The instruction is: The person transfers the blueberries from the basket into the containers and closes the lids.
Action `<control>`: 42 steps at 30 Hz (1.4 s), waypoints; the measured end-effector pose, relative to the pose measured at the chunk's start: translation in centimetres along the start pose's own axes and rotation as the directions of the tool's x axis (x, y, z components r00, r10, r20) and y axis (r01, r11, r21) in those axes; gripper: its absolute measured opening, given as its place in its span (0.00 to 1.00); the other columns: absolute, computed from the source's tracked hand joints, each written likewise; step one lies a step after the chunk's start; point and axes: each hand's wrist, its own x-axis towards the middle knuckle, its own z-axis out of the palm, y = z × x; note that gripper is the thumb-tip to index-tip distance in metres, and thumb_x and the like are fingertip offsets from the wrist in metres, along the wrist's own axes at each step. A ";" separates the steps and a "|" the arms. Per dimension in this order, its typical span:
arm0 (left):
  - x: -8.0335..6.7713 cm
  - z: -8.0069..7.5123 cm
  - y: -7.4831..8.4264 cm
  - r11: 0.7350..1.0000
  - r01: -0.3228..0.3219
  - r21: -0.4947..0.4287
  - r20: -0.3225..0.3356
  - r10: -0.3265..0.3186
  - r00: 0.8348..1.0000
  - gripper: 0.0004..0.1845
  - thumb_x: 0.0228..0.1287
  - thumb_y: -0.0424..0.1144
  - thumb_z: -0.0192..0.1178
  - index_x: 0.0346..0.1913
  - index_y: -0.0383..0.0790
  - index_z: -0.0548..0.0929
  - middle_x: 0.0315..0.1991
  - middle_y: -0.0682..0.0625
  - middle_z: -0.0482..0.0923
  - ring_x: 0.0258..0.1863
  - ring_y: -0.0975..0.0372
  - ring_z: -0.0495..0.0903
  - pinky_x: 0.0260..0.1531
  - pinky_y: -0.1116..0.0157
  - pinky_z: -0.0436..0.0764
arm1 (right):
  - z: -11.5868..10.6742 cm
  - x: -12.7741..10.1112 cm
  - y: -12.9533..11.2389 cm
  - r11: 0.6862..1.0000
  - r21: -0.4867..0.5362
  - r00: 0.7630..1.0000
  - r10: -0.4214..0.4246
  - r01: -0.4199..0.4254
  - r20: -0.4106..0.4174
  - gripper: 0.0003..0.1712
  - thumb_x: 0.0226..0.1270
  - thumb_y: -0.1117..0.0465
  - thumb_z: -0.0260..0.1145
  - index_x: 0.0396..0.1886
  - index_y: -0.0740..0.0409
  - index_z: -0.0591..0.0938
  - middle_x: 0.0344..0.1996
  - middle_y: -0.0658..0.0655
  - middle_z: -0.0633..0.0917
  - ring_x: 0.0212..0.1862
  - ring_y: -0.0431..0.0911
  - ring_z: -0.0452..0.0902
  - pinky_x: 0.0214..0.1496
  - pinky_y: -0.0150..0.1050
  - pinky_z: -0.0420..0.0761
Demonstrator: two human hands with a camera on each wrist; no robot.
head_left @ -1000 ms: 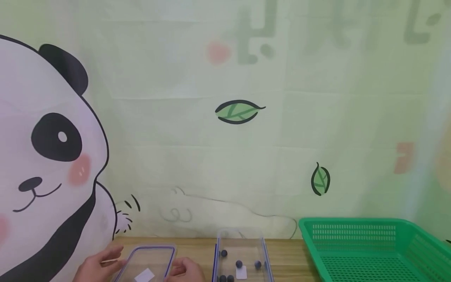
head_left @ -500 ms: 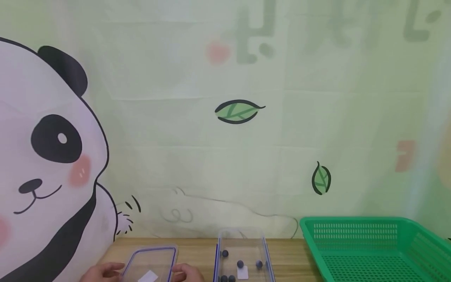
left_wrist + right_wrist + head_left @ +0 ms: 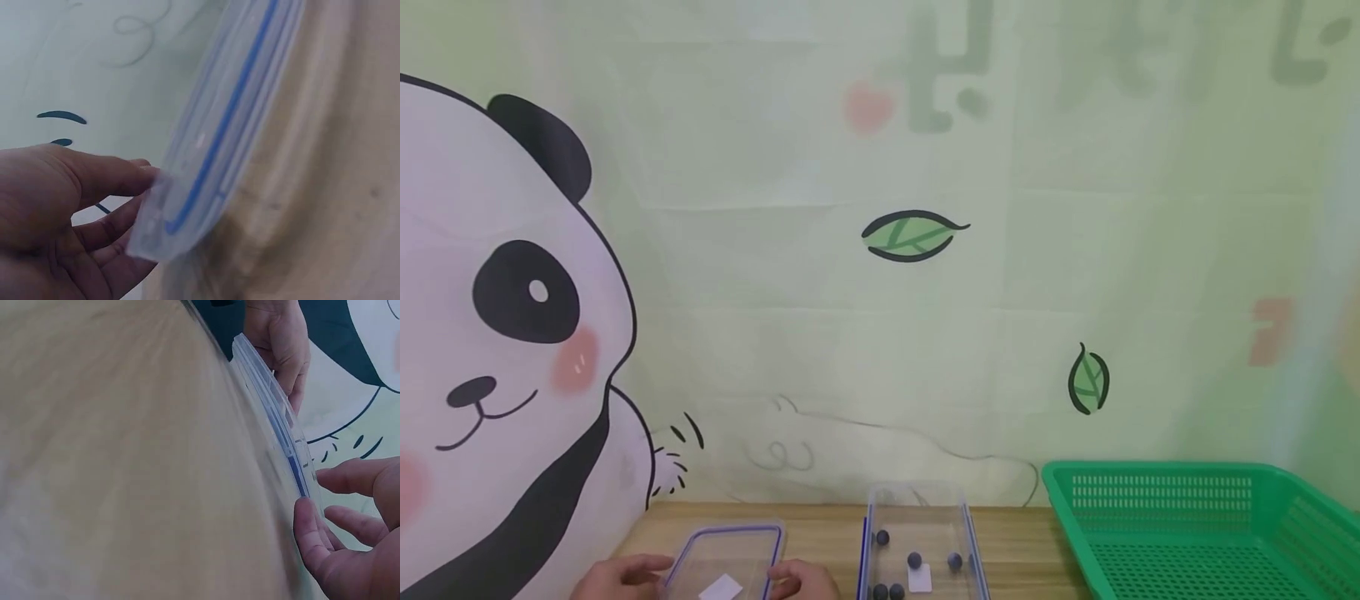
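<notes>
A clear rectangular lid (image 3: pixel 743 552) with a blue seal and a white label lies low at the left of the head view. My left hand (image 3: pixel 623 578) is at its left edge; in the left wrist view the thumb and fingers (image 3: pixel 122 172) pinch a corner flap. On the opposite side my right hand (image 3: pixel 805 580) grips the edge, its thumb and fingers (image 3: pixel 307 519) on either side of the rim in the right wrist view. Right of the lid stands a clear plastic container (image 3: pixel 925 521) holding several dark blue balls (image 3: pixel 914 561) and a white label.
A green mesh basket (image 3: pixel 1157 492) stands on the wooden table (image 3: pixel 1015 550) at the right. Behind the table hangs a pale green cloth (image 3: pixel 820 350) printed with a panda and leaves.
My left hand has come down from above the lid's left edge to lower beside it. The lid has shifted slightly right, while the container and basket stay put.
</notes>
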 end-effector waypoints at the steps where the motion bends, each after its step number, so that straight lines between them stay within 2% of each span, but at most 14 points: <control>1: -0.1 -0.1 0.2 1.000 0.000 -0.021 -0.001 0.000 1.000 0.17 0.71 0.26 0.63 0.59 0.22 0.82 0.43 0.37 0.86 0.39 0.51 0.83 0.41 0.53 0.90 | 0.0 -0.1 -0.2 1.000 0.001 1.000 -0.014 0.014 -0.013 0.19 0.59 0.82 0.68 0.51 0.73 0.86 0.30 0.51 0.85 0.36 0.43 0.84 0.41 0.34 0.84; 6: -1.0 -0.5 1.6 0.998 -0.041 -0.055 -0.051 0.038 0.998 0.19 0.71 0.29 0.63 0.61 0.23 0.82 0.46 0.37 0.86 0.40 0.51 0.84 0.40 0.53 0.90 | 0.0 -0.8 -2.2 0.999 0.008 0.996 -0.053 0.054 -0.074 0.20 0.56 0.78 0.72 0.50 0.68 0.88 0.29 0.49 0.84 0.33 0.41 0.82 0.37 0.33 0.84; 10: -1.8 -0.7 3.1 0.991 -0.048 -0.125 -0.084 0.038 0.996 0.20 0.71 0.30 0.64 0.63 0.24 0.82 0.46 0.37 0.87 0.39 0.51 0.85 0.39 0.53 0.90 | -0.5 -1.4 -4.6 0.999 -0.026 0.995 -0.046 0.044 -0.094 0.21 0.56 0.73 0.75 0.52 0.62 0.89 0.31 0.48 0.84 0.35 0.40 0.81 0.39 0.33 0.83; 13: -2.3 -0.7 4.4 0.986 -0.043 -0.161 -0.098 0.028 0.995 0.21 0.72 0.32 0.66 0.64 0.26 0.82 0.46 0.37 0.87 0.38 0.50 0.87 0.38 0.52 0.91 | -1.0 -1.9 -6.3 0.995 -0.070 0.992 -0.071 0.064 -0.109 0.20 0.57 0.72 0.76 0.52 0.61 0.89 0.32 0.46 0.84 0.36 0.38 0.79 0.39 0.32 0.82; 16: -2.8 -0.7 5.8 0.989 -0.067 -0.134 -0.104 0.053 0.993 0.22 0.74 0.35 0.67 0.65 0.26 0.82 0.47 0.37 0.87 0.39 0.51 0.87 0.40 0.51 0.92 | -1.7 -2.4 -7.7 0.993 -0.078 0.989 -0.101 0.093 -0.108 0.21 0.58 0.72 0.76 0.52 0.62 0.89 0.33 0.47 0.84 0.36 0.38 0.77 0.38 0.31 0.80; 23: -4.2 0.0 9.2 0.983 -0.167 -0.080 -0.133 0.155 0.979 0.21 0.76 0.35 0.66 0.63 0.24 0.82 0.47 0.38 0.88 0.40 0.54 0.86 0.41 0.53 0.92 | -4.1 -3.7 -9.9 0.988 -0.056 0.986 -0.146 0.142 -0.078 0.21 0.61 0.73 0.73 0.56 0.65 0.87 0.37 0.52 0.85 0.39 0.42 0.80 0.43 0.34 0.86; 26: -4.7 0.7 10.3 0.976 -0.204 -0.083 -0.142 0.191 0.971 0.22 0.75 0.36 0.68 0.63 0.24 0.82 0.48 0.38 0.88 0.40 0.54 0.87 0.41 0.53 0.92 | -5.2 -4.2 -10.3 0.987 -0.072 0.984 -0.147 0.141 -0.096 0.21 0.62 0.71 0.73 0.56 0.65 0.87 0.37 0.52 0.85 0.39 0.43 0.82 0.43 0.36 0.87; 31: -5.0 2.5 12.2 0.965 -0.225 -0.137 -0.141 0.206 0.968 0.21 0.74 0.33 0.67 0.63 0.24 0.82 0.49 0.37 0.88 0.41 0.53 0.88 0.42 0.51 0.92 | -7.2 -4.8 -10.8 0.989 -0.109 0.985 -0.113 0.100 -0.128 0.20 0.64 0.69 0.72 0.56 0.64 0.87 0.37 0.52 0.85 0.38 0.45 0.83 0.44 0.41 0.88; 34: -4.9 3.8 13.4 0.961 -0.220 -0.166 -0.140 0.198 0.970 0.20 0.73 0.32 0.67 0.63 0.26 0.83 0.51 0.37 0.87 0.42 0.53 0.88 0.43 0.52 0.92 | -8.7 -5.3 -11.1 0.988 -0.138 0.984 -0.092 0.072 -0.150 0.20 0.65 0.67 0.71 0.57 0.63 0.87 0.37 0.52 0.85 0.37 0.45 0.83 0.44 0.42 0.88; 38: -4.8 5.7 14.8 0.955 -0.225 -0.193 -0.132 0.202 0.970 0.20 0.72 0.33 0.68 0.62 0.28 0.85 0.54 0.37 0.86 0.44 0.53 0.88 0.43 0.53 0.92 | -10.7 -6.1 -11.3 0.981 -0.177 0.977 -0.108 0.075 -0.184 0.21 0.65 0.66 0.69 0.58 0.64 0.86 0.36 0.53 0.85 0.36 0.45 0.83 0.42 0.41 0.86; 42: -4.8 7.7 16.0 0.946 -0.248 -0.209 -0.142 0.222 0.965 0.17 0.71 0.32 0.68 0.60 0.30 0.87 0.51 0.39 0.88 0.42 0.54 0.87 0.42 0.54 0.92 | -12.7 -6.8 -11.3 0.973 -0.217 0.969 -0.123 0.075 -0.214 0.21 0.68 0.64 0.68 0.59 0.65 0.85 0.37 0.54 0.85 0.37 0.47 0.85 0.46 0.45 0.89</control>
